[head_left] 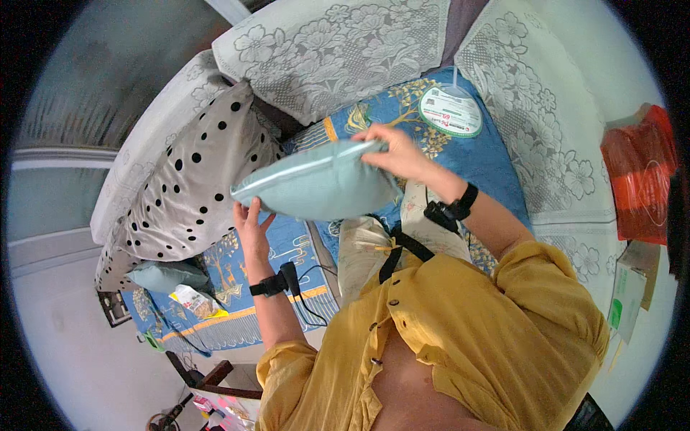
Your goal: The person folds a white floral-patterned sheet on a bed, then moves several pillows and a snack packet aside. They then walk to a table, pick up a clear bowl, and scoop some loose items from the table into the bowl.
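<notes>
A pale teal cushion (320, 183) is held up in front of me, over a sofa with a blue patterned cover (474, 154). My right hand (395, 152) grips the cushion's upper right edge. My left hand (251, 226) is under its lower left corner, palm up with fingers spread, touching or nearly touching the fabric. Both wrists carry black bands. Left of the cushion a large beige pillow with black dots (194, 179) leans against the sofa arm.
White lace covers (338, 50) drape the sofa back and arms. A round white-and-green hand fan (451, 111) lies on the seat. A smaller teal cushion (165, 275) and a snack packet (192, 300) lie at the seat's left end. An orange bag (640, 179) sits at right.
</notes>
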The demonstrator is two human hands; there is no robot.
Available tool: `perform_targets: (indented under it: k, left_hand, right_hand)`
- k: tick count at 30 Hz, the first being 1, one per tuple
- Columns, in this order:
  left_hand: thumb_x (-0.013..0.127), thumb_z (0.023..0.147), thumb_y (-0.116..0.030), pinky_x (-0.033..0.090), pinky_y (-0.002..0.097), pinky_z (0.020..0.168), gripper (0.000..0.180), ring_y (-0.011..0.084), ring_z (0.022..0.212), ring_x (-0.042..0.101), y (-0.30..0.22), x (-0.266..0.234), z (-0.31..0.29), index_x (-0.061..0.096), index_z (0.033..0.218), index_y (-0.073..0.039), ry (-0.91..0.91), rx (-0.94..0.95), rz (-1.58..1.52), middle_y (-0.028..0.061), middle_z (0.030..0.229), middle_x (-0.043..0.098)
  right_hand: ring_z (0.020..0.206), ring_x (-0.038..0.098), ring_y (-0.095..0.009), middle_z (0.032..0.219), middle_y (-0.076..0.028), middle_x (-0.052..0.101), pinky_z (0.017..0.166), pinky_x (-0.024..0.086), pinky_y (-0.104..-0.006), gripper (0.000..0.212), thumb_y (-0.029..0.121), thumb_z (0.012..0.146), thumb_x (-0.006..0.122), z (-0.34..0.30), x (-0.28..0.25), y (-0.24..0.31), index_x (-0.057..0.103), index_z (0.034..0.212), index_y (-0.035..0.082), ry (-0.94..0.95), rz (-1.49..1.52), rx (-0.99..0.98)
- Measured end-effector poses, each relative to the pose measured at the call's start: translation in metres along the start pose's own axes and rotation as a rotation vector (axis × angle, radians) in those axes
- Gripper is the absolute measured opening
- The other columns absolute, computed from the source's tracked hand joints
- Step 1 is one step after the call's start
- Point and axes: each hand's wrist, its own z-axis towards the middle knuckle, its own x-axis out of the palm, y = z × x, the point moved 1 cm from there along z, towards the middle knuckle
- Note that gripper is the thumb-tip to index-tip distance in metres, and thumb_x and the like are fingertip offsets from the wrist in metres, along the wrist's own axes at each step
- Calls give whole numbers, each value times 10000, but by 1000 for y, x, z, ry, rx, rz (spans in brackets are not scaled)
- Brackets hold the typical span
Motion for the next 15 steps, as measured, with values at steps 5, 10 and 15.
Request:
perform_targets:
  k: [5,10,15]
  left_hand:
    - [662,972,-218,524,489,974,477,244,1252,494,-34,85,22,436,1376,-101,126,112,-110,80,1352,485]
    - [640,989,-172,504,481,1014,550,280,1302,471,-54,165,29,355,1453,-98,277,117,-110,108,1424,423]
    - [697,943,-211,506,407,975,564,218,1234,529,-76,284,33,447,1428,-69,558,181,-114,105,1376,506]
  right_hand:
    - [1085,620,-176,1267,-105,676,887,513,-339,209,44,873,684,20,-71,18,514,992,73,-304,193,-26]
    - [1089,609,-186,1284,-98,648,914,509,-365,167,2,929,618,-12,-130,17,508,1021,87,-506,85,-133]
    - [1017,617,-166,1228,-96,659,874,505,-319,201,16,909,653,-93,-202,4,540,1070,58,-1011,160,-77]
